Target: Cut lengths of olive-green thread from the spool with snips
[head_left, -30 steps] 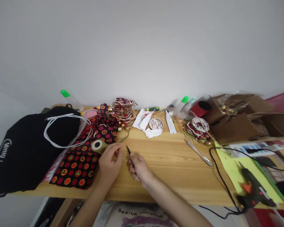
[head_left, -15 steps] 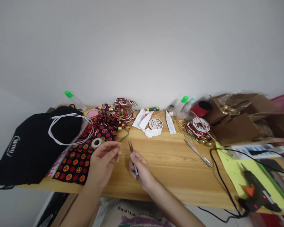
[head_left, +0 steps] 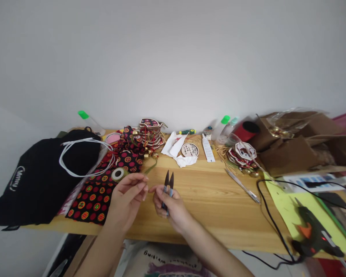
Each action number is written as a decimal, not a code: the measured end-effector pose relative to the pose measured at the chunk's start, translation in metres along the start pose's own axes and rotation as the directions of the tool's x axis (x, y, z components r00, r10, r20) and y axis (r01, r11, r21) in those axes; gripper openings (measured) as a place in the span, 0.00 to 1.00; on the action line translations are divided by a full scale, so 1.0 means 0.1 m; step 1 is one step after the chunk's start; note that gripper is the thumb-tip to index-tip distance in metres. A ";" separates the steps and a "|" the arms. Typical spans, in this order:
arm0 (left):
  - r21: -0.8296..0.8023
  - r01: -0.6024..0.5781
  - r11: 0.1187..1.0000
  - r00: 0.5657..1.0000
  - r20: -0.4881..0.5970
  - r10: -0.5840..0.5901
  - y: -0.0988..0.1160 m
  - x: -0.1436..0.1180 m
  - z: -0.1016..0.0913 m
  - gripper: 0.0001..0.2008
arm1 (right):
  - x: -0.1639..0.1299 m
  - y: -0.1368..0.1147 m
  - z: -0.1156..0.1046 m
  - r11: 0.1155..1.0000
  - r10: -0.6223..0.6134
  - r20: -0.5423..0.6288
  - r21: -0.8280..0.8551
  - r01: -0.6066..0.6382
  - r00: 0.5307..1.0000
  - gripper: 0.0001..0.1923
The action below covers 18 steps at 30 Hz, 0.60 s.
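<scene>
The right hand (head_left: 169,204) held the thread snips (head_left: 168,184) in a closed grip, blades parted and pointing to 12 o'clock. The left hand (head_left: 128,196), at 9 o'clock of them, pinched fingertips together; what it held could not be told.

Small thread snips (head_left: 168,184), dark blades parted and pointing up, above the wooden table's front.

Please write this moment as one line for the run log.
right hand: holds snips, blades open, upward | left hand: fingers pinched, content too small to tell | ribbon roll: on patterned cloth
</scene>
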<state>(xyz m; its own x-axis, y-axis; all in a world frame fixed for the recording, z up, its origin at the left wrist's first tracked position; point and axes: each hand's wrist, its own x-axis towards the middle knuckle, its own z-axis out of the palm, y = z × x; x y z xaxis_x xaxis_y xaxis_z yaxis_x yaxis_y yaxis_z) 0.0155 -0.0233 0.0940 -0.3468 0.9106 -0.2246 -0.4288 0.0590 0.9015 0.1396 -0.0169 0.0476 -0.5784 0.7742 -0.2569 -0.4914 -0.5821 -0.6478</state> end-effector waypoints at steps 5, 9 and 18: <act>0.017 -0.013 1.000 1.000 0.002 0.013 -0.02 0.01 -0.01 0.09 | -0.02 0.00 0.02 1.000 0.023 -0.029 -0.004 -0.023 0.999 0.18; 0.016 -0.005 1.000 1.000 -0.014 0.005 -0.04 0.00 -0.03 0.09 | -0.02 0.01 0.05 0.999 0.034 -0.041 -0.033 -0.036 0.999 0.19; -0.037 0.168 0.985 0.985 0.033 -0.167 -0.11 0.04 -0.17 0.11 | -0.24 -0.21 -0.28 0.744 -0.270 -0.139 -0.658 0.115 0.953 0.13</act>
<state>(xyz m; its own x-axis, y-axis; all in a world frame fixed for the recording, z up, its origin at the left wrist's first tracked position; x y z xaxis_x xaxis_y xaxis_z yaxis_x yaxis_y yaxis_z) 0.0045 -0.0278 0.0771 -0.2422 0.9011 -0.3597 -0.5114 0.1965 0.8366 0.1820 -0.0167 0.0470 -0.3275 0.9295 -0.1695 -0.0034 -0.1806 -0.9836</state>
